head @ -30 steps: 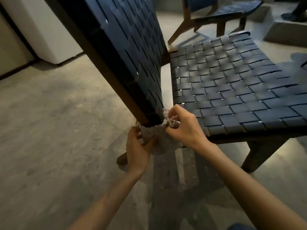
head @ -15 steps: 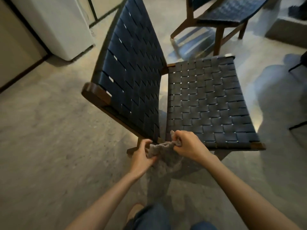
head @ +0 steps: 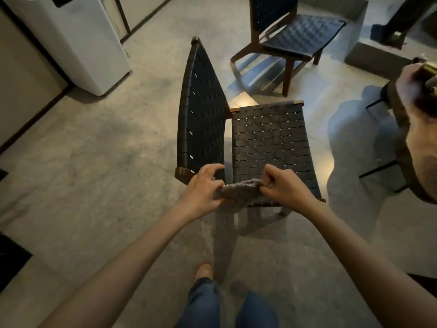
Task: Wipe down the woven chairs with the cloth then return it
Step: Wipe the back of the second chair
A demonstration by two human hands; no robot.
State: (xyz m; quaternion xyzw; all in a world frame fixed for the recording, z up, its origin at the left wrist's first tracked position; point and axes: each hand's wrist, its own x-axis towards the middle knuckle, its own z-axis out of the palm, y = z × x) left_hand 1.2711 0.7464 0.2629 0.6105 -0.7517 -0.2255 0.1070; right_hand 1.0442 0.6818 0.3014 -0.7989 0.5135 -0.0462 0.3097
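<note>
Now the cloth (head: 238, 192) is lifted away from the chair (head: 272, 138), right hand (head: 281, 185) pinching one end, left hand (head: 203, 188) loosely gripping the other; soft, floppy, grab edges.

Dim warm light, long floor shadows, wide-angle edge bending, perhaps slight motion blur.

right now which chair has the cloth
The nearer chair: left hand and right hand hold the cloth at its seat edge; the far chair stands apart.
</note>
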